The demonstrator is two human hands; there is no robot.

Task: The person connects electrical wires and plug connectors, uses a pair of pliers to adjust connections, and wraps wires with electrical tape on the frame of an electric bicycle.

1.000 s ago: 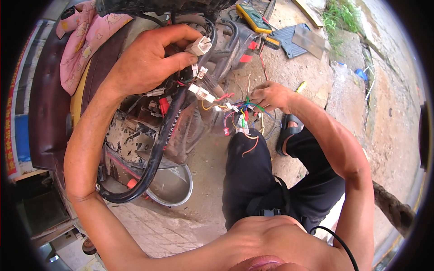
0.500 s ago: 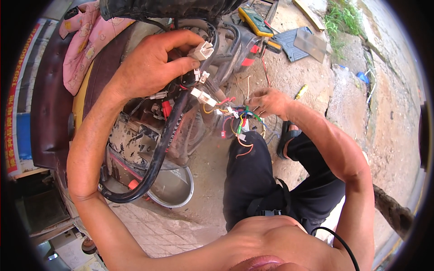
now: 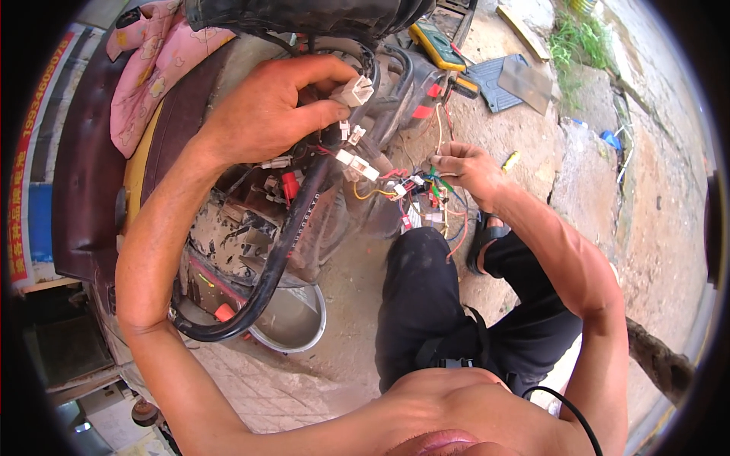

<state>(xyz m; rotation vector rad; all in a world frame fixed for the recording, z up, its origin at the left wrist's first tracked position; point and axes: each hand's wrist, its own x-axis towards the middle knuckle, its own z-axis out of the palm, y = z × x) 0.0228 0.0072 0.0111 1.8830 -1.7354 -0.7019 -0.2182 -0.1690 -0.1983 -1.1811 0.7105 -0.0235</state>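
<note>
Wiring status: exposed and, by judgement, partway worked. The left hand (image 3: 277,110) holds a white plug (image 3: 356,91) above the upper end of the black tube (image 3: 296,220). Left grip: narrow, thumb and fingers closed on the plug's sides. The plug's open end faces away from the palm, with no mating part in it. Two small connectors (image 3: 353,135) hang just below; a long connector (image 3: 357,165) sits lower, beside the tube.

The right hand (image 3: 468,175) is at the wire bundle (image 3: 437,194), just above the knee (image 3: 418,247). Right grip: narrow, fingertips drawn together; it seems to pinch a wire, though the strands are too fine to confirm which. Several leads in the bundle fan out loose, so the wiring appears unfinished.

Surface: bare, dusty ground (image 3: 346,334), cracked toward the right. A basin (image 3: 322,319) stands beside the tube's lower bend. Past the right hand lies a yellow tool (image 3: 510,161); farther off are a meter (image 3: 435,45), a ribbed mat (image 3: 487,82) and a metal sheet (image 3: 527,85) overlapping the mat's right edge.

Surroundings: outdoors, in daylight. A pink cloth (image 3: 144,83) drapes the far end of the maroon seat (image 3: 91,167); a banner (image 3: 38,152) stands beyond the seat's left edge.
</note>
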